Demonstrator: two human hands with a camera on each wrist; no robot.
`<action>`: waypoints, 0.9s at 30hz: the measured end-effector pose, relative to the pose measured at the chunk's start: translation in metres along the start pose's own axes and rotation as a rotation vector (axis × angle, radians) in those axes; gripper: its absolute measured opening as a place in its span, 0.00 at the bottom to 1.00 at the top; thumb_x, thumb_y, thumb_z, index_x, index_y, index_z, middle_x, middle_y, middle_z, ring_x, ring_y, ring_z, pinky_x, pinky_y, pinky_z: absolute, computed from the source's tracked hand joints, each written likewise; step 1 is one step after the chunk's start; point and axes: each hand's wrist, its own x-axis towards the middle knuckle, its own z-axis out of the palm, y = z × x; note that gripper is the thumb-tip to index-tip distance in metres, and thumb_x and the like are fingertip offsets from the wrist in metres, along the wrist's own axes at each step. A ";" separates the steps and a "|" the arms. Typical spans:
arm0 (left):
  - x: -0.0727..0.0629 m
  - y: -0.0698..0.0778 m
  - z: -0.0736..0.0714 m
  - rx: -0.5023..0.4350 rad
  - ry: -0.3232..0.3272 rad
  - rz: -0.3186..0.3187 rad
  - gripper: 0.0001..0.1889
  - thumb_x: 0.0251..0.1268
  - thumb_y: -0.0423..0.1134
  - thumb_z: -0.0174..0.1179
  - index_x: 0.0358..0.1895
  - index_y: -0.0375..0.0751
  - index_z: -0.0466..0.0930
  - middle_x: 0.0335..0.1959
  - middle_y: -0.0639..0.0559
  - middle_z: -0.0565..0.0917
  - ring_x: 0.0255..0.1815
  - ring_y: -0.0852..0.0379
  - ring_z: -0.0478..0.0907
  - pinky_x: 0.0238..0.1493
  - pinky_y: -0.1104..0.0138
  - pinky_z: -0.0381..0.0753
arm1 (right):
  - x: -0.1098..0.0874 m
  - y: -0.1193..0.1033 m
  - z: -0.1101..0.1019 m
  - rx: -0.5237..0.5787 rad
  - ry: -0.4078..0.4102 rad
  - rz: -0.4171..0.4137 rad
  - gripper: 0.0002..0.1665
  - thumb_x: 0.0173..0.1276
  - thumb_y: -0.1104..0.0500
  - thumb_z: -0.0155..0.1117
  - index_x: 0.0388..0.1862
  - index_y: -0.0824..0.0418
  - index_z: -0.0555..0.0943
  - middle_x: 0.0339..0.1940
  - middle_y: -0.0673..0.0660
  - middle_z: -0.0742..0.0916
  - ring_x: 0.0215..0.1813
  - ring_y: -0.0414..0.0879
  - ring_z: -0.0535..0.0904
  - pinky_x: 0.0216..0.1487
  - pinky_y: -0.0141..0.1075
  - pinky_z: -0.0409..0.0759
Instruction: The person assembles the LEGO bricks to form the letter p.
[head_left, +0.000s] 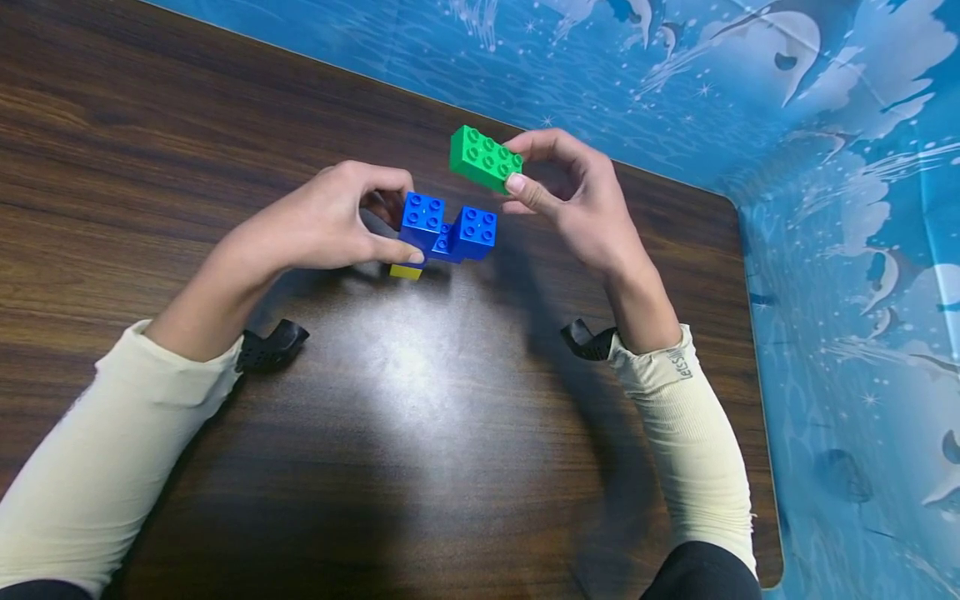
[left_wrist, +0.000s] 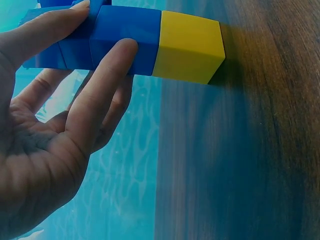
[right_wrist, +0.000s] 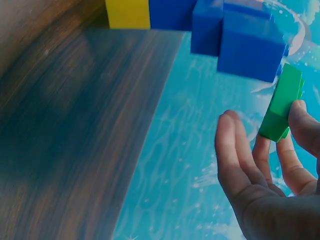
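Note:
My left hand grips a stack of blue toy bricks between thumb and fingers. At its foot is a yellow brick, standing at the table surface in the left wrist view. Two raised blue blocks top the stack, with a lower studded gap between them; the right one juts out to the side. To the upper right, my right hand pinches a green eight-stud brick by its right end. In the right wrist view the green brick is tilted, close beside the blue blocks.
A dark wood-grain table lies under both hands. Its far and right edges meet a blue sheet printed with dolphins. Black curved mounts stick out from both cream sleeves at the wrists. Light glares off the table's middle.

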 end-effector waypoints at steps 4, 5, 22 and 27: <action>0.000 0.000 0.000 -0.003 0.001 -0.001 0.16 0.64 0.41 0.78 0.48 0.43 0.82 0.50 0.42 0.87 0.58 0.42 0.85 0.66 0.42 0.78 | -0.003 -0.006 0.007 -0.025 -0.023 -0.006 0.16 0.74 0.72 0.67 0.59 0.67 0.83 0.53 0.59 0.83 0.42 0.50 0.91 0.54 0.44 0.91; 0.000 0.000 0.000 -0.003 0.000 0.000 0.16 0.64 0.41 0.78 0.49 0.43 0.82 0.50 0.42 0.87 0.58 0.42 0.85 0.66 0.41 0.78 | -0.004 -0.008 0.008 -0.045 -0.027 -0.013 0.16 0.74 0.71 0.68 0.59 0.67 0.83 0.53 0.58 0.83 0.42 0.49 0.91 0.54 0.42 0.91; 0.001 -0.001 -0.001 0.000 -0.017 -0.009 0.24 0.64 0.42 0.78 0.61 0.44 0.82 0.54 0.40 0.87 0.60 0.41 0.83 0.67 0.40 0.78 | -0.019 -0.018 0.024 -0.185 -0.095 -0.049 0.17 0.74 0.69 0.71 0.59 0.66 0.83 0.55 0.58 0.87 0.51 0.51 0.91 0.57 0.38 0.89; 0.002 -0.001 -0.001 -0.001 -0.019 -0.009 0.24 0.64 0.42 0.78 0.61 0.44 0.83 0.54 0.41 0.87 0.60 0.42 0.84 0.67 0.41 0.77 | -0.021 -0.016 0.027 -0.215 -0.108 -0.057 0.17 0.74 0.67 0.72 0.59 0.65 0.83 0.56 0.59 0.87 0.53 0.51 0.91 0.61 0.40 0.88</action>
